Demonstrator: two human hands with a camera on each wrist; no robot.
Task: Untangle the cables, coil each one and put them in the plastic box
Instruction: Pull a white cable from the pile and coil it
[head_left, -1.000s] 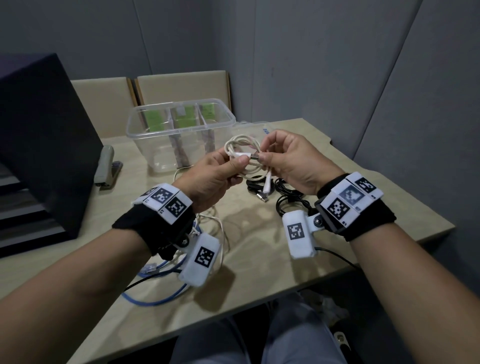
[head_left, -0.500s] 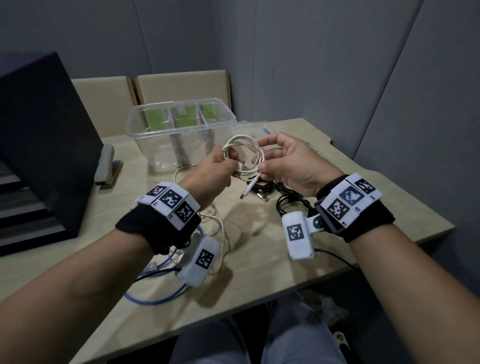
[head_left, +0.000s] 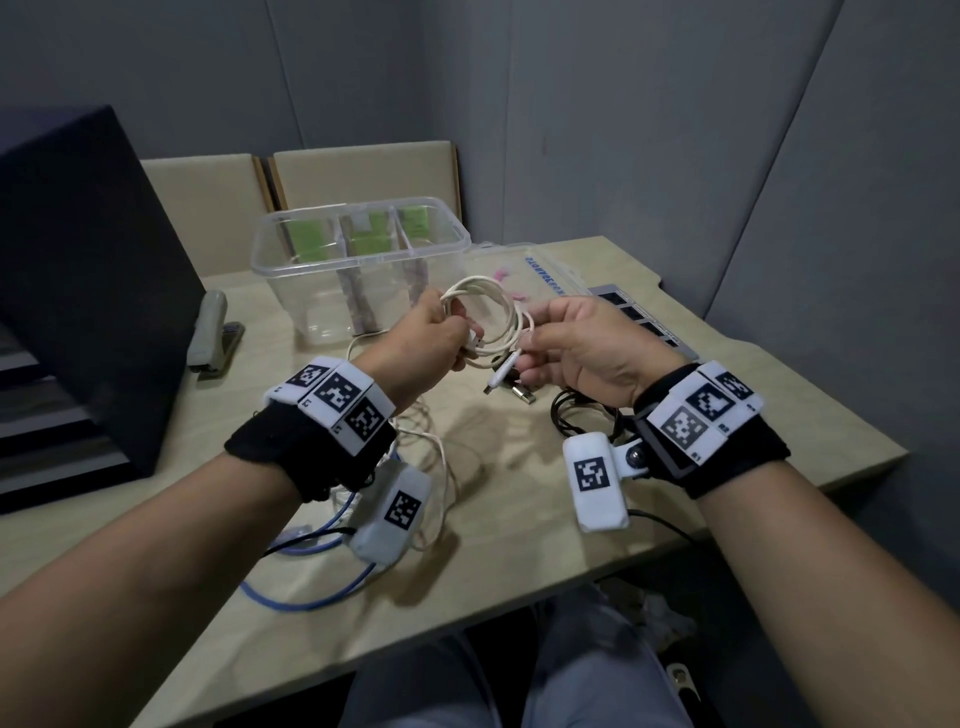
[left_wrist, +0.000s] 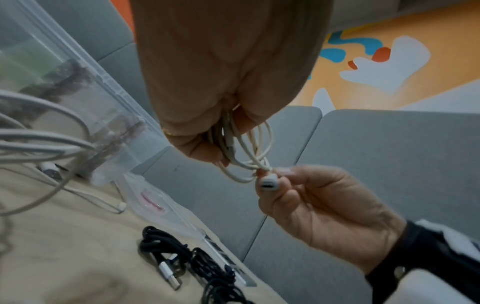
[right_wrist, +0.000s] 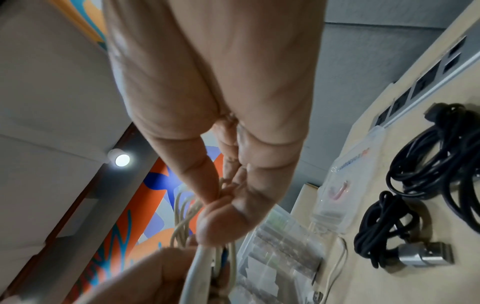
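Note:
A white cable (head_left: 493, 312), wound into a small coil, is held in the air in front of the clear plastic box (head_left: 358, 244). My left hand (head_left: 462, 338) grips one side of the coil (left_wrist: 259, 148). My right hand (head_left: 530, 348) pinches the cable's tail end, and its USB plug (head_left: 498, 376) hangs below the fingers. In the left wrist view the right hand (left_wrist: 272, 181) pinches that plug end. A black cable (head_left: 576, 421) lies bundled on the table under my right wrist. Under my left wrist lie a blue cable (head_left: 322, 597) and another white cable (head_left: 441, 467), loosely tangled.
A big dark box (head_left: 78, 286) stands at the left with a stapler (head_left: 213, 332) beside it. A clear lid (head_left: 524, 270) and a power strip (head_left: 644, 322) lie behind my right hand. The table's front edge (head_left: 467, 623) is close to my lap.
A second ago both hands pinched the plug against the coil. Now the plug hangs below my right fingers, and the right hand has shifted a little to the right along the tail.

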